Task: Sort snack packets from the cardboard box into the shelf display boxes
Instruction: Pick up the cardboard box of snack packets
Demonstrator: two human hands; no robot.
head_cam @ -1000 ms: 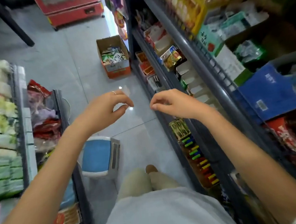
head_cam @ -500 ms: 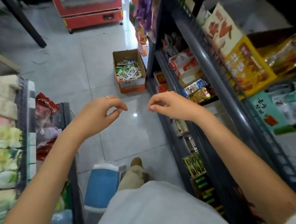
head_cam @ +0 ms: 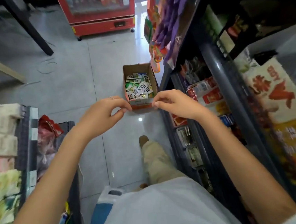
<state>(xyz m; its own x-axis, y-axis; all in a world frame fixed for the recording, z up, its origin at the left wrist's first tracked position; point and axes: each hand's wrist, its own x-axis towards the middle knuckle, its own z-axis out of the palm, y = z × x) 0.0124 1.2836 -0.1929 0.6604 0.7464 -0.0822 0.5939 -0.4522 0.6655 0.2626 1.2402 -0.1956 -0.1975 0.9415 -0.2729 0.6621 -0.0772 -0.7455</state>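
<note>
While both hands are held out over the aisle floor (head_cam: 85,72), neither grips anything. Left of them stands a rack (head_cam: 22,134) of wrapped goods. The left hand (head_cam: 104,114) is loosely curled and empty, thumb near forefinger. Beyond the hands, in the gap between them, the cardboard box (head_cam: 141,104) sits open-topped on the floor, with snack packets (head_cam: 138,87) heaped inside. The right hand (head_cam: 173,105) is likewise loosely curled and empty. Right of it are the shelf display boxes (head_cam: 205,95). The packets look light, thin and slick, so they would likely slide. Pinching each by a sealed edge, or scooping several together, seems best.
</note>
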